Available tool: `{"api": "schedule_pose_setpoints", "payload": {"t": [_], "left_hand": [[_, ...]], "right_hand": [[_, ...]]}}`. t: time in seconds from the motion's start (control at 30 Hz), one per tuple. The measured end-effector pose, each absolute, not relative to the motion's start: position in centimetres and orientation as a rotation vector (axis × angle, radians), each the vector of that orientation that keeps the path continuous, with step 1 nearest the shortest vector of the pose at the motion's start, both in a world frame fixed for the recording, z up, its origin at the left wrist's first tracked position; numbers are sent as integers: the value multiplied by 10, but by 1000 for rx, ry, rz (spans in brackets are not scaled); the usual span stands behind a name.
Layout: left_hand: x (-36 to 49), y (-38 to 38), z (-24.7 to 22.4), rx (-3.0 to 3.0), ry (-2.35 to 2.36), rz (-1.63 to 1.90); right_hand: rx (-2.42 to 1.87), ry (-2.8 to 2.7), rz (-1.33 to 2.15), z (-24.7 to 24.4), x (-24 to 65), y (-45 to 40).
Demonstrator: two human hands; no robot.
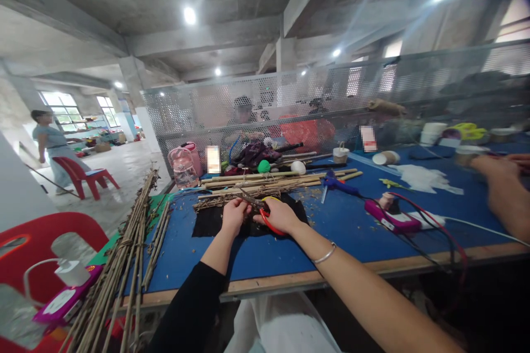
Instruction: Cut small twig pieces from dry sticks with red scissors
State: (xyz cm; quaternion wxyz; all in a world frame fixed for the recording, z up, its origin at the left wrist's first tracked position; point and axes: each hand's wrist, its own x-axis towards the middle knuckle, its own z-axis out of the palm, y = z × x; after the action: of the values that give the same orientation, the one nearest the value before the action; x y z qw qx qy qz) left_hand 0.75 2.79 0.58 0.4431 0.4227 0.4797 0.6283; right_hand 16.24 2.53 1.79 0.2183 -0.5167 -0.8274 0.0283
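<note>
My right hand (279, 216) is closed on red-handled scissors (271, 224) over a black cloth (207, 224). The scissor blades point up and left, above my left hand (235, 214). That hand is pinched close beside the blades; whatever its fingertips hold is too small to make out. Thin brown twigs (207, 202) lie along the cloth's far edge, just beyond both hands. Behind them, longer pale sticks (232, 181) run across the blue table (265, 259). Small plant scraps are scattered around the cloth.
Bundled long stalks (124, 253) overhang the table's left end. A blue glue gun (342, 185) and purple power strip (391, 216) with cables lie to the right. Another person's arm (507, 193) reaches in at far right. A mesh screen (248, 105) stands behind.
</note>
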Motion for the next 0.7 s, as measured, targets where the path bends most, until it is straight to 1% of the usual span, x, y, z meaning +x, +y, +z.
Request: {"api": "schedule_pose_setpoints", "payload": {"t": [0.13, 0.33, 0.47, 0.6, 0.7], "left_hand": [[8, 26, 8, 986, 1134, 1512], [7, 27, 5, 1151, 1213, 1511], [3, 28, 2, 1331, 1320, 1516], [-1, 27, 1, 1479, 1495, 1491], [-2, 28, 1, 1498, 1505, 1480]], "right_hand": [[-1401, -2315, 50, 20, 162, 24], [-1409, -2310, 34, 23, 162, 22], [-1512, -2296, 84, 24, 161, 20], [-1570, -2307, 34, 22, 160, 20], [-1569, -2322, 21, 20, 161, 23]]}}
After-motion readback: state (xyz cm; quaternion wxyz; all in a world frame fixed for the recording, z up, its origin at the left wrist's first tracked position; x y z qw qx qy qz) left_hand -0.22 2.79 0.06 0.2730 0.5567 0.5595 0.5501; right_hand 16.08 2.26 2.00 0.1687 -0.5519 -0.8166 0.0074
